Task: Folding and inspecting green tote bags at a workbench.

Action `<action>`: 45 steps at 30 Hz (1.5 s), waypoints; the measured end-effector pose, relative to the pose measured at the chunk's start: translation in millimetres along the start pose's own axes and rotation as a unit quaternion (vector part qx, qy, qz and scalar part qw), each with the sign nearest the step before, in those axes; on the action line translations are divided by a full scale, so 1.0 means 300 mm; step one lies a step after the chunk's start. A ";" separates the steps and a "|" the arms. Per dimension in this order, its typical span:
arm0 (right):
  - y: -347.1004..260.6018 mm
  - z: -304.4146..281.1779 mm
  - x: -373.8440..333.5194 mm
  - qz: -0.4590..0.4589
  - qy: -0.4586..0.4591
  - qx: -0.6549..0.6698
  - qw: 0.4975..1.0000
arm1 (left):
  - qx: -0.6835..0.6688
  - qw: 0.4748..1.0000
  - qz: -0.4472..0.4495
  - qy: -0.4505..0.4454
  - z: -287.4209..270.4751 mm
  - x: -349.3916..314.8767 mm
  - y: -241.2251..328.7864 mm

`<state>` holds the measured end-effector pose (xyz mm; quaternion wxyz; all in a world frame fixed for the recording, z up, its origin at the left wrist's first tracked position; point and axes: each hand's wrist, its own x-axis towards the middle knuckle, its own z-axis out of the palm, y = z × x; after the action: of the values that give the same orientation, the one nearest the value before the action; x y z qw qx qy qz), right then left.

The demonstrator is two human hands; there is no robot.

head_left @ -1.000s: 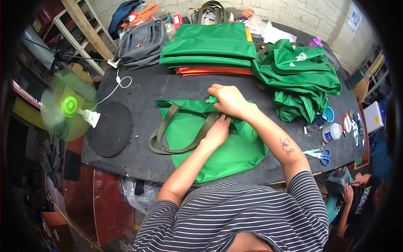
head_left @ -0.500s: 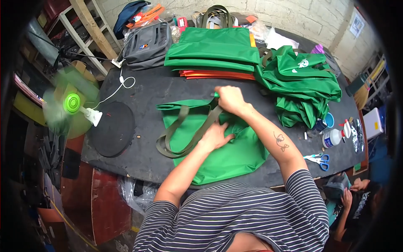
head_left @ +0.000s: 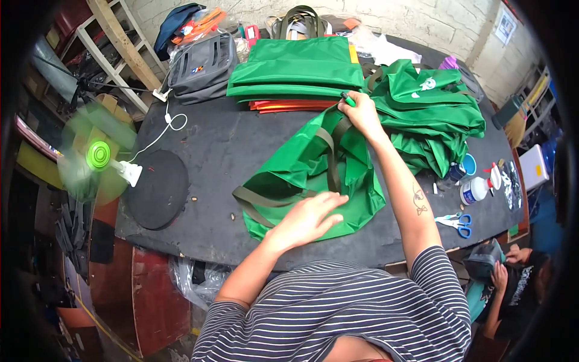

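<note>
A green tote bag (head_left: 362, 202) with dark olive straps lies on the table in front of me, its mouth spread wide. My right hand (head_left: 362, 116) is closed at the bag's far upper edge, which is drawn up toward the fist. A small green stick with a dark tip (head_left: 348, 99) pokes out of that same fist; its kind cannot be made out. Over the bag's near side, my left hand (head_left: 306, 218) is open with fingers stretched out, close to a strap and holding nothing.
A folded green bag stack (head_left: 295, 63) lies at the back, on orange ones. Crumpled green bags (head_left: 428, 114) are heaped right. Blue-handled scissors (head_left: 461, 226), a spray bottle (head_left: 476, 190) and a cup (head_left: 469, 164) stand right; a spinning fan (head_left: 98, 155) and round black disc (head_left: 155, 190) left.
My right hand has moved away and to the right, pulling the bag's edge up and widening its mouth. My left hand has come off the inside toward me, its fingers stretched.
</note>
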<state>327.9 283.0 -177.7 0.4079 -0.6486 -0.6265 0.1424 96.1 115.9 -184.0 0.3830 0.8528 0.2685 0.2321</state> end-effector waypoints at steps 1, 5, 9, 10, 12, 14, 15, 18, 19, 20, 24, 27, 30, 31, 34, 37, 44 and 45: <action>0.001 -0.005 0.001 0.002 0.000 0.000 1.000 | 0.008 0.994 0.045 0.104 -0.015 0.001 0.014; -0.001 -0.016 0.009 0.009 -0.055 -0.012 0.998 | 0.326 0.874 0.003 0.362 -0.152 0.023 -0.032; -0.031 0.011 -0.015 -0.011 -0.036 -0.041 0.998 | 0.279 0.842 -0.120 0.447 -0.224 0.026 -0.218; -0.013 0.020 -0.018 -0.010 -0.036 -0.042 0.998 | 0.241 0.855 -0.132 0.439 -0.233 0.026 -0.256; 0.007 0.035 -0.026 -0.066 0.028 0.015 0.997 | 0.009 0.877 -0.156 0.454 -0.239 0.036 -0.321; -0.013 0.027 -0.035 -0.045 -0.012 0.019 0.999 | 0.019 0.870 -0.167 0.464 -0.234 0.036 -0.415; -0.024 0.019 -0.040 -0.023 -0.048 0.020 0.998 | -0.060 0.858 -0.153 0.486 -0.235 0.044 -0.437; -0.012 0.005 -0.058 -0.022 -0.060 0.034 0.997 | -0.180 0.830 -0.121 0.514 -0.240 0.083 -0.435; -0.002 0.001 -0.063 -0.021 -0.058 0.032 0.998 | -0.219 0.816 -0.107 0.525 -0.242 0.100 -0.422; 0.007 -0.001 -0.070 -0.024 -0.053 0.042 0.997 | -0.205 0.814 -0.104 0.533 -0.248 0.111 -0.407; 0.070 -0.004 -0.099 -0.034 0.032 0.017 0.999 | -0.121 0.851 -0.067 0.506 -0.277 0.110 -0.407; 0.173 -0.011 -0.097 0.072 0.063 -0.036 0.995 | -0.117 0.881 -0.050 0.455 -0.258 0.094 -0.401; 0.258 -0.022 -0.117 0.146 0.083 -0.068 0.983 | -0.077 0.910 -0.038 0.406 -0.220 0.105 -0.331; 0.369 0.001 -0.111 0.142 0.104 -0.076 0.981 | -0.069 0.916 -0.037 0.394 -0.205 0.119 -0.293; 0.316 0.040 -0.140 0.166 0.107 -0.132 0.972 | 0.011 0.939 -0.050 0.341 -0.194 0.092 -0.208; 0.273 0.039 -0.158 0.154 0.100 -0.168 0.969 | 0.116 0.956 -0.016 0.270 -0.177 0.081 -0.163; 0.269 0.032 -0.215 0.121 0.060 -0.129 0.982 | 0.273 0.929 0.055 0.243 -0.162 0.119 -0.147; 0.267 0.025 -0.231 0.096 0.073 -0.102 0.987 | 0.269 0.929 0.069 0.244 -0.168 0.137 -0.149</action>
<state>366.5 230.6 -261.6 0.3686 -0.7529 -0.5409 0.0689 83.8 193.7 -180.6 0.0446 0.8576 0.3461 0.3778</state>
